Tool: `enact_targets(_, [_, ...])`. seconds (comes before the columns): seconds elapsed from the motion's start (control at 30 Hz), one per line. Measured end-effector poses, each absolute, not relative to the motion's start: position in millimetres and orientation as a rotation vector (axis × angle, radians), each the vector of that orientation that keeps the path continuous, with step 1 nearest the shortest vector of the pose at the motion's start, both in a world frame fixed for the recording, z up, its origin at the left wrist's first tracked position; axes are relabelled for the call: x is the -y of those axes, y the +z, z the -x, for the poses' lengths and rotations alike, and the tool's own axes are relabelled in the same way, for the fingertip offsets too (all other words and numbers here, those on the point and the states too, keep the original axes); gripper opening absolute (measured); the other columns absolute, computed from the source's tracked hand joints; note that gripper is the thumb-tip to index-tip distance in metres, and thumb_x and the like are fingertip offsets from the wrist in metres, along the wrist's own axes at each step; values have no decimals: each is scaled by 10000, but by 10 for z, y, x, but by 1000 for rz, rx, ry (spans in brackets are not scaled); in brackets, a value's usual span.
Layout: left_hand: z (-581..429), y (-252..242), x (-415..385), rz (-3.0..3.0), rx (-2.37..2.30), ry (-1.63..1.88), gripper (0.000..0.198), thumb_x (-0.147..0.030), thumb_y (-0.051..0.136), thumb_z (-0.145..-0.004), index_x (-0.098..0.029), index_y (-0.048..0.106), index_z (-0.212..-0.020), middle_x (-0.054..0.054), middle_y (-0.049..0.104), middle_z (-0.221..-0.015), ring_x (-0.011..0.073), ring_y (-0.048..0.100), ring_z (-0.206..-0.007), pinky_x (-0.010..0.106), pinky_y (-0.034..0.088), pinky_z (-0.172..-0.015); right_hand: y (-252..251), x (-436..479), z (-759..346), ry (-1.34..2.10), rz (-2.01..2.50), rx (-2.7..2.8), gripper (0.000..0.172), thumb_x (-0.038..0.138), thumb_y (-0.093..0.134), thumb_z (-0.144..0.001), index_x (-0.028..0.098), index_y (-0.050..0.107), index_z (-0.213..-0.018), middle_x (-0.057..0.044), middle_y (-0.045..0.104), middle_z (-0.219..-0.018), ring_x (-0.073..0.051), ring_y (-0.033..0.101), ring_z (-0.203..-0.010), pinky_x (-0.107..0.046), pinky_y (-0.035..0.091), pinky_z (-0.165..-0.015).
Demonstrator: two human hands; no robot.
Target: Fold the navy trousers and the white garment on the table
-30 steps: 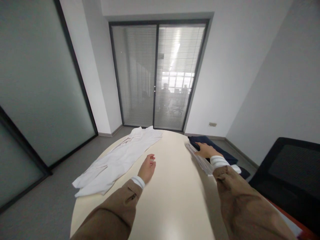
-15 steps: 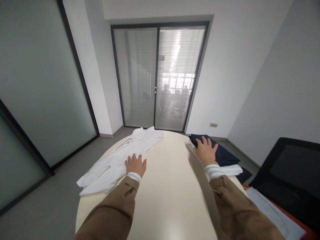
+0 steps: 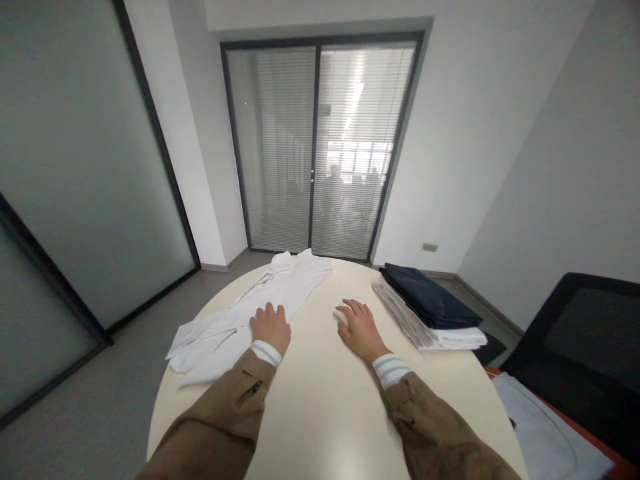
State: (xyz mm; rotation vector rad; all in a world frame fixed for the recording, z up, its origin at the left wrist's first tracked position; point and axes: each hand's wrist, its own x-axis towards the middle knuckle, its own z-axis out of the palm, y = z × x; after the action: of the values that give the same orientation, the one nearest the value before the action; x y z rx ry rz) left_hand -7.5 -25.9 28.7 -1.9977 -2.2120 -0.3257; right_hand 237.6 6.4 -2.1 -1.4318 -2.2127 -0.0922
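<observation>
A white shirt (image 3: 227, 327) lies stretched out across the left part of the round table, with creases in it. My left hand (image 3: 271, 328) rests at its near right edge, fingers bent and drawn together on the cloth; the fingertips are partly hidden. Over the middle of the table is my right hand (image 3: 361, 329), holding nothing, its fingers apart and loosely curved. To its right sits a stack: dark navy folded cloth (image 3: 427, 293) on top of white folded garments (image 3: 407, 317).
The pale round table (image 3: 330, 413) has a curved edge. A black mesh chair (image 3: 580, 353) stands at the right, with light-coloured cloth (image 3: 545, 427) on its orange seat. Behind the table is a glass door (image 3: 315, 153) with blinds.
My right hand has left the navy cloth and moved left over the table. The white shirt's lower left end has shifted right. My left hand's fingers have drawn closer together.
</observation>
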Motion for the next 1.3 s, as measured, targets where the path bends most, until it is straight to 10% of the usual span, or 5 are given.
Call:
enact_targets(0.47, [-332,275,423,2721,1637,-585,270,-180,472,-923,-198,616,-1151,125,664,-1060,280,588,-1039,399,440,-910,109,31,-2330,136,958,2442,585,230,553,-892,241,428,-1464,-94,519,-1405,-229,428,-1308,-412,335,-1125])
enact_targets(0.77, [-401,307,531,2720,1727,-664,272,-263,508,-907,-214,587,-1163,127,647,-1072,289,603,-1009,410,447,-902,99,-30,-2361,52,1250,2409,222,328,500,-971,209,686,-955,-58,681,-949,-210,588,-967,-352,415,-903])
enact_targets(1.13, [-488,356,673,2873,1524,-598,336,-379,570,-867,-217,599,-1161,115,687,-929,312,630,-946,449,420,-931,-8,-161,-2529,-101,1757,1935,351,300,421,-958,209,698,-1154,-124,558,-1373,-307,476,-1243,-454,387,-985])
enact_targets(1.3, [-562,366,779,3040,1286,-569,372,-369,546,-899,-235,579,-1244,124,693,-1003,312,636,-939,439,440,-875,-12,-150,-2445,73,1600,2066,375,477,482,-942,264,718,-1141,-85,661,-1224,-260,553,-1154,-414,381,-1006])
